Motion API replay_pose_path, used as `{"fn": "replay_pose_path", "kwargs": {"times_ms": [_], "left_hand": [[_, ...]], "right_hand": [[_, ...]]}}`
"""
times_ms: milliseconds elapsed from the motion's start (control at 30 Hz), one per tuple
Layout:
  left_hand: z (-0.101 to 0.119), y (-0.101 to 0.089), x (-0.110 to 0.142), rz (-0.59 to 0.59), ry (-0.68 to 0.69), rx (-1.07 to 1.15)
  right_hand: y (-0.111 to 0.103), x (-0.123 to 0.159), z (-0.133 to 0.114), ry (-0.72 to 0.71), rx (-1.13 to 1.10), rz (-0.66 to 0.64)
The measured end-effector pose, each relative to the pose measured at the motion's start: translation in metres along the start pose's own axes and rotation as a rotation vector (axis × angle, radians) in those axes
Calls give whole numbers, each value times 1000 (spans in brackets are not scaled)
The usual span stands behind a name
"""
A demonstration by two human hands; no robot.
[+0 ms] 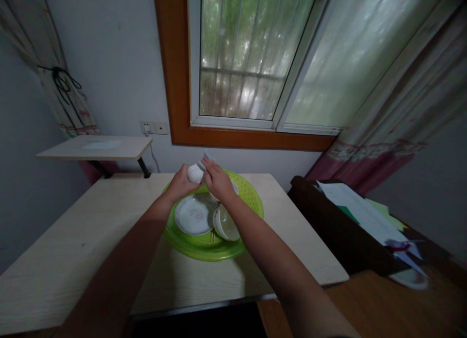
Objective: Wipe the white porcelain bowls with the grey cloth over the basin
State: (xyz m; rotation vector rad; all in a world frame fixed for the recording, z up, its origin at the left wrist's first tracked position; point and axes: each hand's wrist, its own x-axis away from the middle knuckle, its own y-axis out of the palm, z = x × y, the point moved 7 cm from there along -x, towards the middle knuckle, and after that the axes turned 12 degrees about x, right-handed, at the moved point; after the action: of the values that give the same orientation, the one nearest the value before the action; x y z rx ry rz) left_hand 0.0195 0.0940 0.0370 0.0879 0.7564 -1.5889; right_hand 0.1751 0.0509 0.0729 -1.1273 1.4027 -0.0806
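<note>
Over the far part of a round green plastic tray (204, 254), my left hand (179, 183) is closed around a small white rounded object (195, 173) whose exact kind I cannot make out. My right hand (218, 180) meets it from the right, its fingers bent over a pale grey piece (202, 164) at the object's upper end. Below the hands, a white plate (195, 215) lies on the tray. A white bowl (226, 225) leans on its side at the plate's right, near the ends of some chopsticks (212, 237). Another white dish (235, 187) is partly hidden behind my right wrist.
The tray stands on a light wooden table (91, 231). A small raised shelf (98, 148) is at the back left, below wall sockets (153, 128). On the right, papers (359, 211) lie on a dark brown surface (328, 231). A window (248, 56) is ahead.
</note>
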Motion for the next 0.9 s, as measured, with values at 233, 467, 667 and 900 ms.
{"fn": "replay_pose_path", "kwargs": {"times_ms": [233, 467, 667, 900], "left_hand": [[0, -1, 0, -14, 12, -40], [0, 3, 0, -45, 47, -13], [10, 7, 1, -87, 97, -5], [8, 6, 0, -53, 81, -17]], "right_hand": [[7, 11, 52, 358, -96, -73], [6, 6, 9, -15, -14, 9], [10, 5, -28, -251, 95, -92], [4, 2, -24, -177, 96, -51]]}}
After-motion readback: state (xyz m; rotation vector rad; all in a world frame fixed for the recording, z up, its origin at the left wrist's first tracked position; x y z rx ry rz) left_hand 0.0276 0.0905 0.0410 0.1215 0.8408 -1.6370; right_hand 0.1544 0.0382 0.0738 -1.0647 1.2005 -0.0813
